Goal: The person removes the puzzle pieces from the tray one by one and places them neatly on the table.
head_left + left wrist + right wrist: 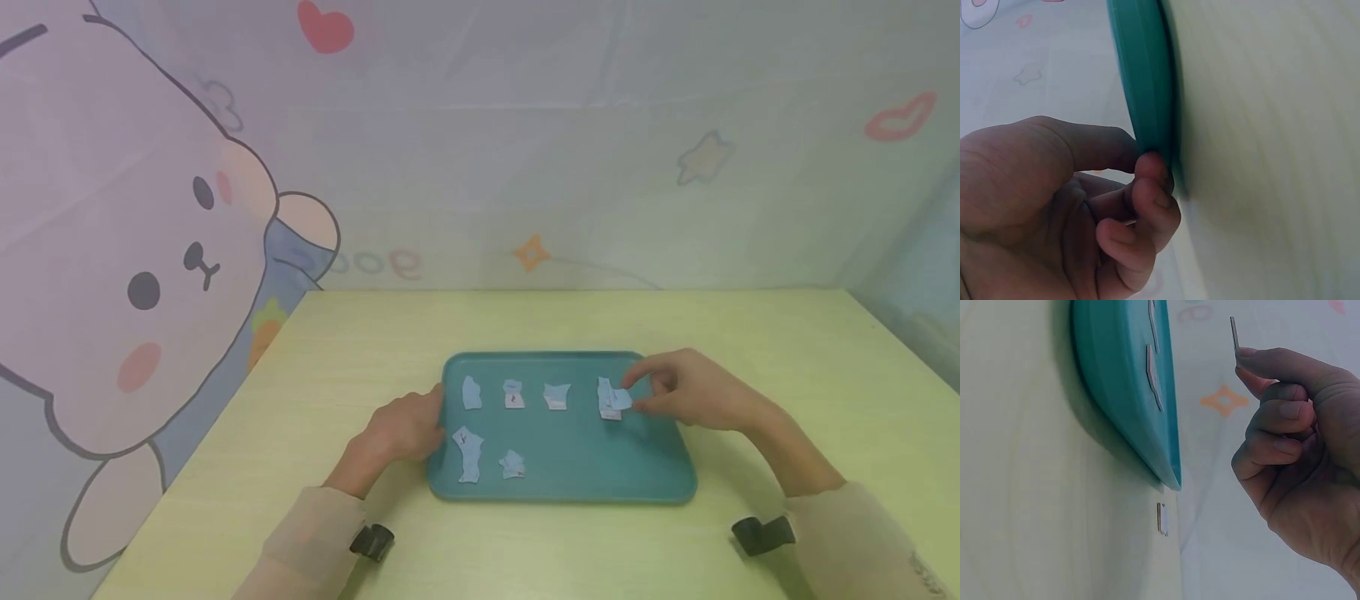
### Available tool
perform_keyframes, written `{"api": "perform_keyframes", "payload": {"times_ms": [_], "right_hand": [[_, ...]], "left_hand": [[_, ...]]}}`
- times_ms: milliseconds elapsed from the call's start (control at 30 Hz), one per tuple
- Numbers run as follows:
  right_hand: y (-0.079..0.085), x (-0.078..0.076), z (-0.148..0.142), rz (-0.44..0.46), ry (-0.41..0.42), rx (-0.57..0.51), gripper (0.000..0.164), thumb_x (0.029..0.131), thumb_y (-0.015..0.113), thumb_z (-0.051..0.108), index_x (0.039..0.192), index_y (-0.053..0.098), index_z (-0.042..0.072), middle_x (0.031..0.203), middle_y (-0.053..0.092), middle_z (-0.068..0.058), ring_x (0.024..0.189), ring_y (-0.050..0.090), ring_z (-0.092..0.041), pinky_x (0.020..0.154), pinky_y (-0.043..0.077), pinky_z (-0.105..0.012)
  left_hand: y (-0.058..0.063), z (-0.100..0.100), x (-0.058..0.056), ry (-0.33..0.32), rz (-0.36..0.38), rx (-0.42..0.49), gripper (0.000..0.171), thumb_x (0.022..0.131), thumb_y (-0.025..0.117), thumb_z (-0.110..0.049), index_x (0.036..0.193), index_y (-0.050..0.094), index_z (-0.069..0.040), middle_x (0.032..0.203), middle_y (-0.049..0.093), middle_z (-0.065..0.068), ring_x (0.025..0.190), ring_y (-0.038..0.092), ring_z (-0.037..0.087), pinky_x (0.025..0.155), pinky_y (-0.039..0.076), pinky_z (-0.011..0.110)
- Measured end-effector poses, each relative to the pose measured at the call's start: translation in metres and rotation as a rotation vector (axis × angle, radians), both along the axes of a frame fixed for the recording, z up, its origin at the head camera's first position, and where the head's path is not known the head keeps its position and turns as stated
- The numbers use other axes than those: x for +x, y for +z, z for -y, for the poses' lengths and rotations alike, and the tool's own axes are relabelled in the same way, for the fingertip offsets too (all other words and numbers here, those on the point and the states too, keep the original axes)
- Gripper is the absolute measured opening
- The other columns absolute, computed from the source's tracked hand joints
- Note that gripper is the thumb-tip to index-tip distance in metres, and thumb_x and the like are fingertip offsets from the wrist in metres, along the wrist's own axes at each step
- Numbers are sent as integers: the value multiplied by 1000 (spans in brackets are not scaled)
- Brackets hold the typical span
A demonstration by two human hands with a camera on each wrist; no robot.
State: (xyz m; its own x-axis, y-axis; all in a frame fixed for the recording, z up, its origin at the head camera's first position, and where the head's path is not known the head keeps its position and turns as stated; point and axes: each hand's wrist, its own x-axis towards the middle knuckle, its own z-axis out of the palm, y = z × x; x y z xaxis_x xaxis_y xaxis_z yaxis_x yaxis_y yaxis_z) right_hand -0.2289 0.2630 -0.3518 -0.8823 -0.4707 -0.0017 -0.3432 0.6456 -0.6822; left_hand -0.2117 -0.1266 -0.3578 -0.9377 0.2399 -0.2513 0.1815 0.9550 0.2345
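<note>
A teal tray (592,467) lies on the table, with several small, flat, irregular light-blue pieces on it. My left hand (403,427) grips the tray's left rim, thumb and fingertips at its edge in the left wrist view. Over the tray's upper right, my right hand (697,390) pinches one light-blue piece (1234,336) between thumb and index finger. The right wrist view shows this piece thin and edge-on, its other fingers curled in. In the head view another piece (603,392) appears just beneath or beside the held one; whether they touch I cannot tell.
Three pieces, including a left one (471,392), line the tray's upper row. Below lie a long piece (470,458) and a jagged piece (513,464). A small piece (1162,519) rests on the table (360,333) outside the tray. A printed cloth (480,167) hangs behind.
</note>
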Motion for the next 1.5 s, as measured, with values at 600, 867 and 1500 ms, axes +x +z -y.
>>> {"api": "perform_keyframes", "payload": {"times_ms": [600,867,1500], "right_hand": [[1,-6,-25,-22,-59,-27,30,94,78,16,123,74,8,62,45,5,48,40,-7,52,43,-28],[0,-9,-37,-37,-127,-4,27,95,76,15,122,74,11,61,45,4,49,42,-10,52,44,-30],[-7,-14,-62,-104,-186,29,32,99,72,17,128,71,5,63,47,3,49,42,-9,50,40,-30]], "left_hand": [[0,1,1,7,2,7,67,104,58,-13,162,31,5,132,66,21,87,60,24,65,44,36],[1,0,1,6,3,13,66,104,59,-12,162,32,6,131,65,21,87,60,24,66,44,36],[-1,2,1,-4,-2,15,67,103,59,-11,161,32,6,128,66,20,88,60,24,67,44,36]]}}
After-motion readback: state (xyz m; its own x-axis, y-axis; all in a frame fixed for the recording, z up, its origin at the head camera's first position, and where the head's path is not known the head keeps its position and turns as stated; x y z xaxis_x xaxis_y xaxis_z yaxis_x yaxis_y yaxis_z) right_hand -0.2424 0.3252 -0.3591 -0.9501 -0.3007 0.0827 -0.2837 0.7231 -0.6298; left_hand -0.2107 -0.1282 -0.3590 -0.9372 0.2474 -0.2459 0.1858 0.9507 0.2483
